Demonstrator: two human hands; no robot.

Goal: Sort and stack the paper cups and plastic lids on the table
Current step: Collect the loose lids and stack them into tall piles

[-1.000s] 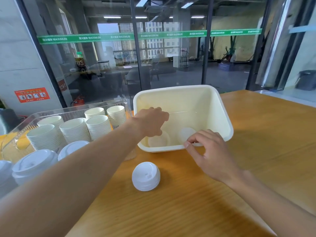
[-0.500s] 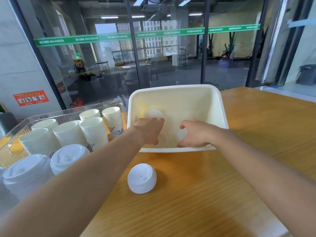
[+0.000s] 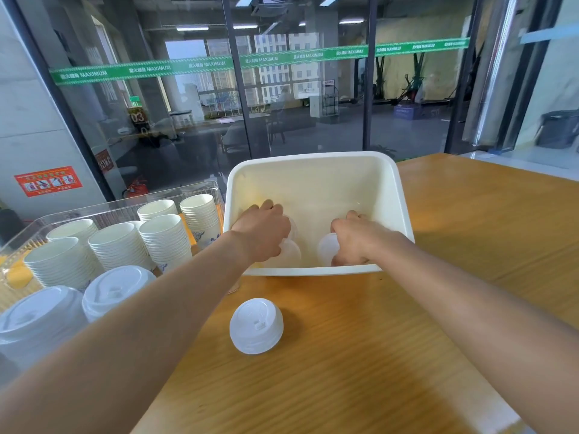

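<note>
Both my hands reach down into a white plastic tub [image 3: 316, 161] on the wooden table. My left hand [image 3: 263, 233] curls over a white plastic lid [image 3: 286, 253] near the tub's front wall. My right hand [image 3: 357, 238] has its fingers curled round another lid [image 3: 326, 247] beside it. A short stack of white lids [image 3: 256, 325] sits on the table in front of the tub, between my forearms. Stacks of paper cups [image 3: 119, 245] stand in a clear tray [image 3: 125, 203] to the left.
Two taller stacks of lids [image 3: 116, 291] stand at the near left, by my left forearm. A glass wall runs behind the table. The wooden tabletop [image 3: 470, 230] stretches right of the tub.
My right hand moved from the tub's front rim down into the tub and closed on a lid. My left hand dropped lower inside, onto a lid.
</note>
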